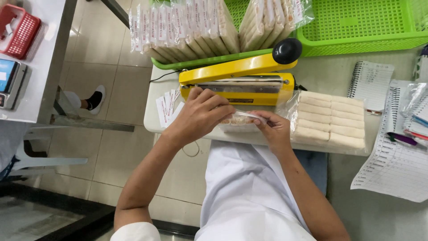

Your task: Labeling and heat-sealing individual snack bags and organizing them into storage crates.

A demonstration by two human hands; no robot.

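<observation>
Both my hands hold one small clear plastic packet (240, 120) of pale biscuit-like pieces at the table's front edge. My left hand (200, 114) covers its left end from above, fingers curled over it. My right hand (273, 128) pinches its right end. Just behind the packet stands a yellow heat sealer (240, 82) with a black knob (286, 50); its arm is raised slightly. A clear bag of pale stacked wafer pieces (331, 121) lies right of my right hand.
A green tray (209, 60) holds several sealed packets (187, 27) standing on edge behind the sealer. A green basket (356, 27) sits at back right. Small paper labels (167, 107) lie left. Notebooks and printed sheets (392, 147) lie right. Left, another table bears a red basket (18, 29) and a scale (10, 82).
</observation>
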